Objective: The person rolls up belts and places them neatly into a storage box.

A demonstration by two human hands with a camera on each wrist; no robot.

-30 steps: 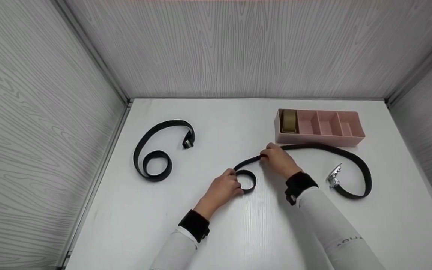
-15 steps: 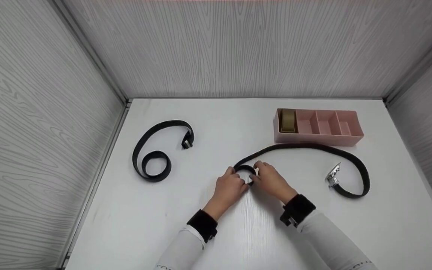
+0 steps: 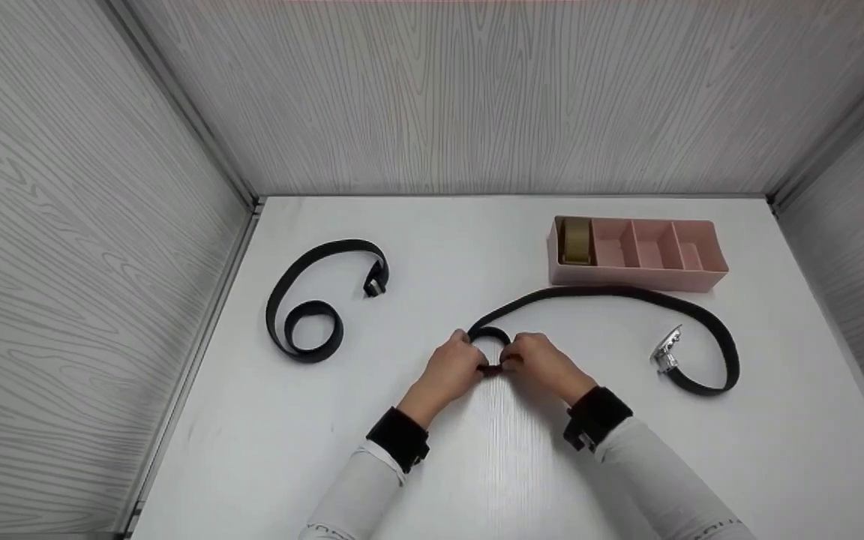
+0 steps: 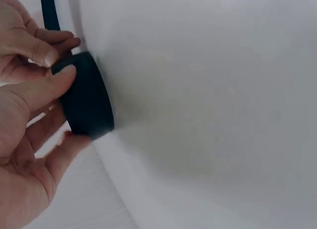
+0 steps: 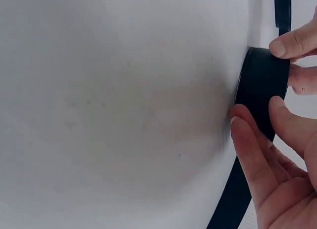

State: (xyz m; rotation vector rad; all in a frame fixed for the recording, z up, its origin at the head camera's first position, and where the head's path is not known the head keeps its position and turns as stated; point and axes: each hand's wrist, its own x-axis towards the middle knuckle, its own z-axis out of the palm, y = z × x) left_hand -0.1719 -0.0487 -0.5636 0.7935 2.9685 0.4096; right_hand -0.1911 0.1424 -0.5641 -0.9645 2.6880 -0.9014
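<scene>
A black belt [image 3: 612, 291] lies on its edge, its near end coiled into a small ring between my hands, the rest arching right to a silver buckle [image 3: 666, 352]. My left hand [image 3: 451, 367] pinches the ring's left side, and my right hand [image 3: 548, 367] pinches the right side. In the left wrist view the coil [image 4: 86, 97] stands with thumbs on its near face and fingers around its edges. The right wrist view shows the same coil [image 5: 260, 80] between thumb and fingers of my right hand [image 5: 282, 164]. The coil's inner turns are mostly hidden by the fingers.
Behind the belt stands a pink divided box [image 3: 634, 279], with a rolled olive-brown belt [image 3: 577, 241] in its leftmost compartment. A second black belt [image 3: 278, 300], partly curled, lies at the left of the white table [image 3: 252, 450]. Grey wood-grain panels [image 3: 432, 105] enclose the back and sides.
My right hand has let go of the belt's long strip and come down to grip the coil's right side. The left hand keeps hold of the coil with small shifts.
</scene>
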